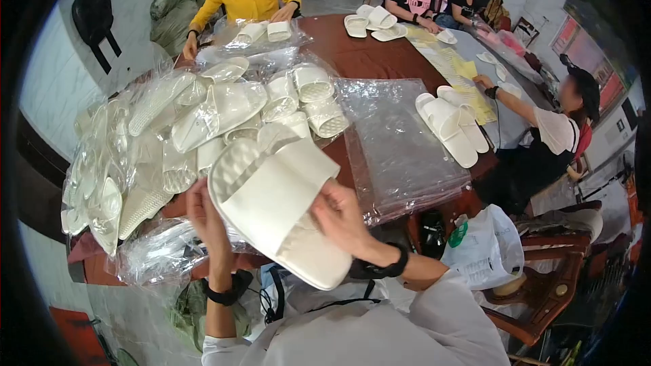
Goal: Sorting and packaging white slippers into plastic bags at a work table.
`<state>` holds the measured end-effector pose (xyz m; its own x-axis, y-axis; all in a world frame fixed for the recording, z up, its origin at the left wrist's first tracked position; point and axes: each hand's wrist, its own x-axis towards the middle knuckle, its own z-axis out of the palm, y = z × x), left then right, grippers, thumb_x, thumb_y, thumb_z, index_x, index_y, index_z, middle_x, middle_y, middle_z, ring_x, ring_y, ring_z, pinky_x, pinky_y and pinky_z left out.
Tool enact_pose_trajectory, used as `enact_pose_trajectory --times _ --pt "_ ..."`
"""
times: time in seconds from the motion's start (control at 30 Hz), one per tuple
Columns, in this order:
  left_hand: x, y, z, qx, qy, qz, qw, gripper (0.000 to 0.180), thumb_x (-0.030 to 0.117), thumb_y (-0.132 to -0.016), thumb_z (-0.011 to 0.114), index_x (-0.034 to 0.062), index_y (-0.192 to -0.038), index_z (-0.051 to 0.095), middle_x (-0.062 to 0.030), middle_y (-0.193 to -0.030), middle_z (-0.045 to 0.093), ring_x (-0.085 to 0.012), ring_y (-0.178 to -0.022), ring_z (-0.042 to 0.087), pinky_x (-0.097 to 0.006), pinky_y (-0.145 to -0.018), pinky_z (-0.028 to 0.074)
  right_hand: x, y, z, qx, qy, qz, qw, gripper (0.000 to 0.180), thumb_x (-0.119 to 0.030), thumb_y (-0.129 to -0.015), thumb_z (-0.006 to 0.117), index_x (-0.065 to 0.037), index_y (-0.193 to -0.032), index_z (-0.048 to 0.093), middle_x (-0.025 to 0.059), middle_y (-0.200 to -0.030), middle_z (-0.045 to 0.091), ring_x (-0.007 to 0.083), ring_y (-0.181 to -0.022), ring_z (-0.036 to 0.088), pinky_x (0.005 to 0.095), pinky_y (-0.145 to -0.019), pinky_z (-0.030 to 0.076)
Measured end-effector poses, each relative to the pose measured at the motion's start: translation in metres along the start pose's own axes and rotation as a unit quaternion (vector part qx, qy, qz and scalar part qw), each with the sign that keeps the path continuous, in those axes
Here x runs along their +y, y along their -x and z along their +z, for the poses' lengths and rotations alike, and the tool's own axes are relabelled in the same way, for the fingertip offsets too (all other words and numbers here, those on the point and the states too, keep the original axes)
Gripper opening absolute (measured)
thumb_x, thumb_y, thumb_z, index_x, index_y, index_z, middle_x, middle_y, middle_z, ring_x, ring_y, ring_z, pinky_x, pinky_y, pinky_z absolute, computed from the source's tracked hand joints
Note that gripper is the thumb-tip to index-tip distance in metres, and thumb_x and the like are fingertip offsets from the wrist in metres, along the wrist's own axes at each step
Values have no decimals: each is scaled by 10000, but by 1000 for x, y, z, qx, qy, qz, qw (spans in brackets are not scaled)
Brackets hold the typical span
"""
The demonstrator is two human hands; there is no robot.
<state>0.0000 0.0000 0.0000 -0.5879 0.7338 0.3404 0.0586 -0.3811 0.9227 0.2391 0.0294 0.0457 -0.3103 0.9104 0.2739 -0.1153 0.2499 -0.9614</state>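
Note:
A pair of cream slide slippers is held tilted over the near edge of the table, one slipper overlapping the other. My right hand grips it from the right side, fingers at the strap opening and over the footbed. At the left edge, my left hand has its fingers closed on the sole's rim, partly hidden behind it. Just beyond the pair lies a heap of similar slippers in clear plastic bags. Flat clear plastic bags are stacked right of the pair.
Unbagged white slippers lie beyond the bag stack, with more slippers at the far edge. Crumpled clear plastic lies at the near left. A wooden chair holds a white bag. Several co-workers sit around the brown-covered table.

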Motion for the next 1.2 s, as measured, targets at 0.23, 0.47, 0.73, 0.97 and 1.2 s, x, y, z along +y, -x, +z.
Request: enact_pose_trajectory --times 0.23,0.47,0.73,0.97,1.2 --pt "-31 71 22 -238 -428 132 862 468 226 -820 670 67 -1241 540 -209 -1257 502 -395 -1125 460 -460 -923 371 -58 -18 -112 94 103 90 986 274 -31 -886 466 20 -1129 582 34 -1004 647 120 -902 581 276 -814 467" --pt "-34 71 35 -250 -517 164 802 546 217 -819 650 85 -1324 490 -199 -1343 440 -383 -1219 407 -480 -989 325 -17 -48 -244 228 6 111 967 214 -188 -919 568 -24 -1049 615 -9 -873 579 89 -798 525 238 -710 430" --pt "-30 70 36 -260 -527 139 798 542 215 -826 645 101 -1332 488 -187 -1371 421 -373 -1239 393 -479 -1001 311 13 -160 -381 208 342 80 913 428 -389 -897 587 37 -937 599 43 -743 528 162 -695 496 335 -641 409" --pt "-30 67 31 -273 -545 114 785 593 393 -867 589 128 -1378 444 -202 -1417 361 -386 -1276 352 -505 -1016 291 93 -236 -471 116 562 81 815 439 -392 -938 501 20 -983 645 220 -990 649 393 -891 609 413 -803 465" --pt "-38 66 24 -284 -539 146 780 527 373 -859 592 251 -1358 473 -192 -1430 349 -390 -1288 346 -525 -1008 313 138 -207 -462 100 502 7 859 384 -226 -921 587 23 -1213 586 125 -1185 632 225 -1096 580 312 -952 418"
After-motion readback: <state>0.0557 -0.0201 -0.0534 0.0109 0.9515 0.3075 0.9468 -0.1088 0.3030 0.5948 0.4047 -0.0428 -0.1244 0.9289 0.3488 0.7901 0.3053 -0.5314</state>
